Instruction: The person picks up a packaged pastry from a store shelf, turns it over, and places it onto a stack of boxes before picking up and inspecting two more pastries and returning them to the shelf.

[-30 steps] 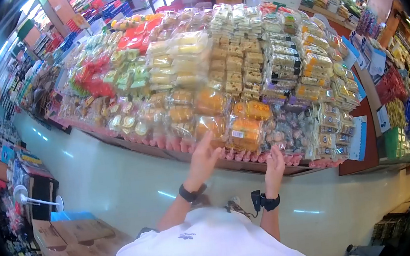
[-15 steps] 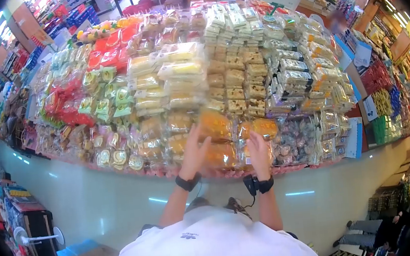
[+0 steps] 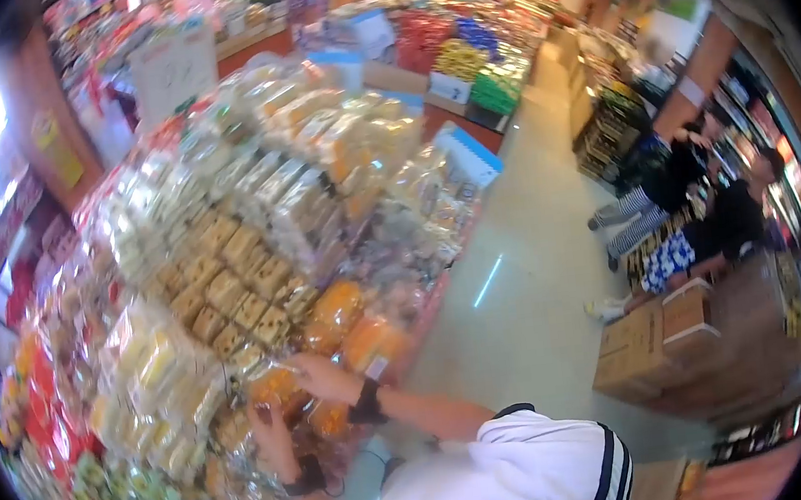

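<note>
Both of my hands are at a clear-wrapped orange-brown bread pack (image 3: 276, 388) on the near part of a heaped food display. My left hand (image 3: 272, 441) has its fingers bent at the pack's lower edge. From the other side, my right hand (image 3: 328, 377) reaches in with its fingertips closed at the pack's upper corner. Motion smears the finger detail. More orange packs (image 3: 334, 314) lie just beyond my right hand. Pale, dark-dotted wrapped pieces (image 3: 229, 292) sit in rows above, and wrapped pale yellow cakes (image 3: 152, 349) lie to the left.
A white sign (image 3: 174, 67) stands at the back of the display. Blue-and-white cards (image 3: 468, 153) edge its right side. Cardboard boxes (image 3: 639, 337) stand on the right, near two people (image 3: 709, 208) across the shiny floor (image 3: 485, 309). Red, yellow and green goods (image 3: 501, 88) fill another stand.
The view has swung right and tilted, bringing the aisle and people into sight. My hands have come closer together around one orange bread pack.
</note>
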